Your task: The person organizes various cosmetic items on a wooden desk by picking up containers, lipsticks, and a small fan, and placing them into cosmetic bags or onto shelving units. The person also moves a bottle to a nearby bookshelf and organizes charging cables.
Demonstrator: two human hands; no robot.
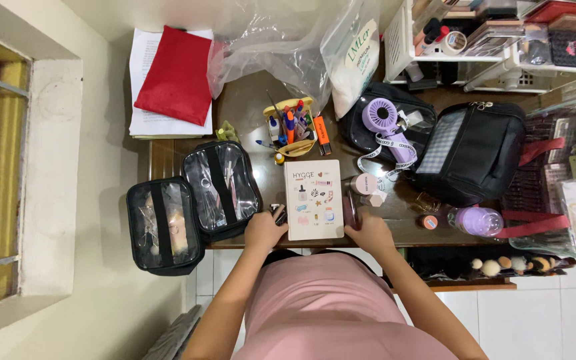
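On the desk (248, 107), both hands' fingers (368, 228) flank the cream notebook (314, 199) (stickered cover), grip unclear.

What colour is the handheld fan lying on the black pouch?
The handheld fan is light purple, with a white strap; it shows clearly in the head view.

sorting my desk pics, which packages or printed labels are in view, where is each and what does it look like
Notebook: desk middle, between both hands; cream rectangle, small coloured stickers.
Pouch: top centre, leaning in clear plastic; white, round label with green print.
Lanyard strap: beside the lilac fan; white band, dark print.
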